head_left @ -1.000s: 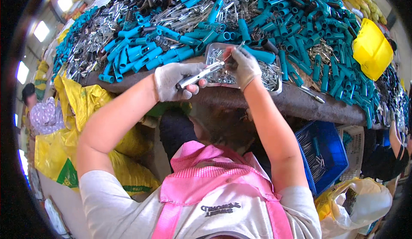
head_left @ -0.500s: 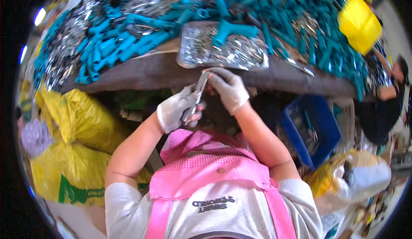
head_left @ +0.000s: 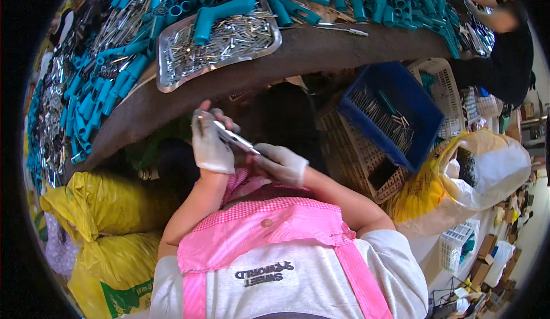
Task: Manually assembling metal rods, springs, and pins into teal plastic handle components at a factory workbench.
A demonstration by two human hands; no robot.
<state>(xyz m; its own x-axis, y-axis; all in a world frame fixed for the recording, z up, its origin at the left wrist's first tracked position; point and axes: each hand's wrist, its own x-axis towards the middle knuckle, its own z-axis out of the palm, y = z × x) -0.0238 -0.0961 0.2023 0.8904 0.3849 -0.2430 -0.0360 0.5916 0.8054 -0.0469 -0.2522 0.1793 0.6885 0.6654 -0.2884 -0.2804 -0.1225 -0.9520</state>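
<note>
Between my hands, in front of the pink apron [head_left: 258, 216], is a slim, silvery metal piece [head_left: 238, 140], sloping down from left to right. My left hand [head_left: 211, 145], in a pale grey-white glove, is closed around its upper left end. The gloved right hand [head_left: 283, 164] pinches the lower right end; some of its fingers are hidden. Beyond them on the table edge sits a clear tray [head_left: 163, 67] full of small metal pins [head_left: 235, 41]. A teal L-shaped plastic part [head_left: 220, 15] lies across the pins.
Teal tubular parts [head_left: 114, 89] and loose metal pieces heap along the dark table [head_left: 321, 47]. To the right, a blue bin [head_left: 366, 84] with metal rods rests on a crate [head_left: 366, 161]. Yellow sacks [head_left: 109, 204] stand left. A person in black [head_left: 504, 55] works at far right.
The view has turned, so the tray now appears further left. Both hands have come nearer my body, and the metal piece has swung from steep to slanting down rightward.
</note>
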